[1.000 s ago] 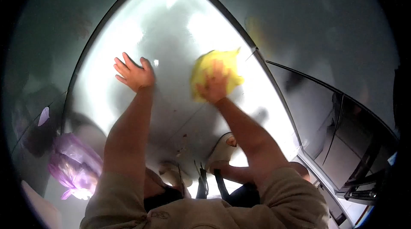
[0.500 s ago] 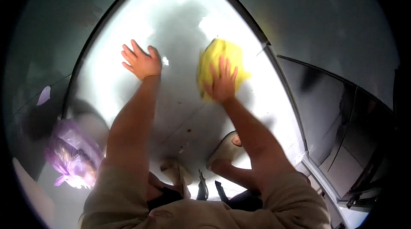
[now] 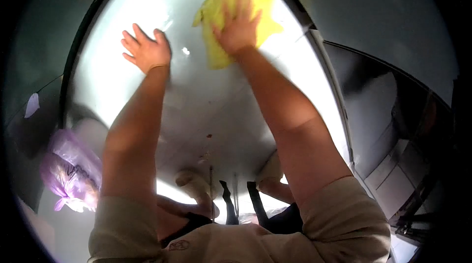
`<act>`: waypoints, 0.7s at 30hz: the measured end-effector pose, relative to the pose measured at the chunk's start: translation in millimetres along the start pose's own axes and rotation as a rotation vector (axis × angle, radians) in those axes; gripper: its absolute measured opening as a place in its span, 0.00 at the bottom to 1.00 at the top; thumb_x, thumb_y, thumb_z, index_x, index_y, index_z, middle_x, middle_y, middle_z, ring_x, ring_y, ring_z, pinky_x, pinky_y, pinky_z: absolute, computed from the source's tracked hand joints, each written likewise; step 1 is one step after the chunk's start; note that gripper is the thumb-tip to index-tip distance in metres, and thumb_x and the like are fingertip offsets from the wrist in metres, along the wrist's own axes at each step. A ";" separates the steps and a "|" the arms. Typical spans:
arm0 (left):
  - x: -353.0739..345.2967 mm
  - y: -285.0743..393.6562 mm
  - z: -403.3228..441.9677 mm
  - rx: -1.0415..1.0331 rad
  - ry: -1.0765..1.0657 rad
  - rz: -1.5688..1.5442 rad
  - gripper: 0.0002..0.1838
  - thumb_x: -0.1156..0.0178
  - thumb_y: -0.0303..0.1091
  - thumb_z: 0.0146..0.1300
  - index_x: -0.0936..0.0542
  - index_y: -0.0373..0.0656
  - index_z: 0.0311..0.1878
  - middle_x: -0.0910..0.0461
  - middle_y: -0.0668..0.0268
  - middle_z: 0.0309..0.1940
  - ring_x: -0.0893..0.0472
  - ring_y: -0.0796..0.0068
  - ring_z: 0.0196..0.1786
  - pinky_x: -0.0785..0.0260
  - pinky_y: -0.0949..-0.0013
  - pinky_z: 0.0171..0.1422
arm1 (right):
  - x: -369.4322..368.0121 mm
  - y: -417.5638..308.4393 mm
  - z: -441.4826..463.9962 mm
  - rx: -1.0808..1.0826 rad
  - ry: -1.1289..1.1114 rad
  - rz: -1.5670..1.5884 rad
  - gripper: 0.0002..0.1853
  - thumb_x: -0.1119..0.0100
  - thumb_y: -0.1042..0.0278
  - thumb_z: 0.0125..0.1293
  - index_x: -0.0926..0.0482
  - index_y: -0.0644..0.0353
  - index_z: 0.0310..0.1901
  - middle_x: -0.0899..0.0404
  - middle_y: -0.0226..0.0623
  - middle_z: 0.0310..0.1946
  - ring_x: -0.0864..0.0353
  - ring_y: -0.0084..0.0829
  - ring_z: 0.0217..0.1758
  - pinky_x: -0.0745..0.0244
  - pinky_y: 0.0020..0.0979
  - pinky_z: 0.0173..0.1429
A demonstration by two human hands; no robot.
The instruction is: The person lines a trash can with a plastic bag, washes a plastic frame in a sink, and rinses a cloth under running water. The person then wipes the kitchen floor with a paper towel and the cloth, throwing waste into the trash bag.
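Note:
My right hand (image 3: 238, 26) lies flat with fingers spread on top of a yellow cloth (image 3: 216, 49), pressing it against a white, glossy surface (image 3: 196, 96). The cloth is spread out near the far right edge of that surface. To the left, my left hand (image 3: 150, 52) is open, its palm down on the same surface and its fingers apart, with nothing in it. A small reddish-brown speck (image 3: 209, 136) lies between my forearms, with fainter crumbs below it.
A knotted purple plastic bag (image 3: 73, 169) with something inside stands at the left. A dark rim (image 3: 78, 37) borders the white surface. My feet in light slippers (image 3: 191, 182) are close below. Boxy items (image 3: 393, 179) are at the right, dimly lit.
My right hand and the yellow cloth have moved forward, away from my body, and slightly left. My left hand appears a little farther up and left. The view has shifted slightly.

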State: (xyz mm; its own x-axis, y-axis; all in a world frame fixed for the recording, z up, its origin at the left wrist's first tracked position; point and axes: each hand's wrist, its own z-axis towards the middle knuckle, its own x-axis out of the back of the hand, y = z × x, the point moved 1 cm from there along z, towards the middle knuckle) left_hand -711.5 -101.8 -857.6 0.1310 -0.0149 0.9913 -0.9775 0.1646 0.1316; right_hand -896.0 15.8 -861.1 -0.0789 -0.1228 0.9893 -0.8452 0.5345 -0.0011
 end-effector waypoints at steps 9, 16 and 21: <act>-13.4 -7.7 1.0 -0.025 0.064 -0.016 0.38 0.57 0.57 0.66 0.46 0.48 0.75 0.55 0.49 0.76 0.57 0.51 0.78 0.70 0.43 0.78 | -26.1 167.2 -182.8 -0.200 -0.044 0.051 0.39 0.51 0.37 0.65 0.42 0.51 0.72 0.54 0.50 0.75 0.59 0.47 0.79 0.69 0.62 0.76; -6.6 -6.2 4.2 -0.005 -0.058 -0.010 0.40 0.57 0.57 0.67 0.50 0.46 0.76 0.60 0.50 0.77 0.62 0.52 0.79 0.73 0.46 0.79 | -15.1 103.5 -195.1 -0.093 -0.064 0.154 0.41 0.58 0.33 0.66 0.48 0.47 0.74 0.58 0.47 0.77 0.62 0.50 0.79 0.69 0.63 0.75; 17.2 -21.9 1.8 -0.220 -0.093 -0.083 0.38 0.50 0.54 0.66 0.43 0.44 0.74 0.54 0.46 0.75 0.57 0.46 0.78 0.65 0.46 0.78 | -39.7 179.2 -344.8 -0.327 -0.014 0.129 0.40 0.52 0.33 0.63 0.37 0.53 0.69 0.56 0.52 0.76 0.61 0.51 0.79 0.71 0.63 0.75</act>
State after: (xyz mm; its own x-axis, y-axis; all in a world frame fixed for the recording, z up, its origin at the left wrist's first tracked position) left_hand -688.1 -107.5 -843.4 0.1839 -0.1261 0.9748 -0.9033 0.3693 0.2182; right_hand -862.0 404.8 -850.3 -0.1831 -0.0467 0.9820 -0.6138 0.7857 -0.0770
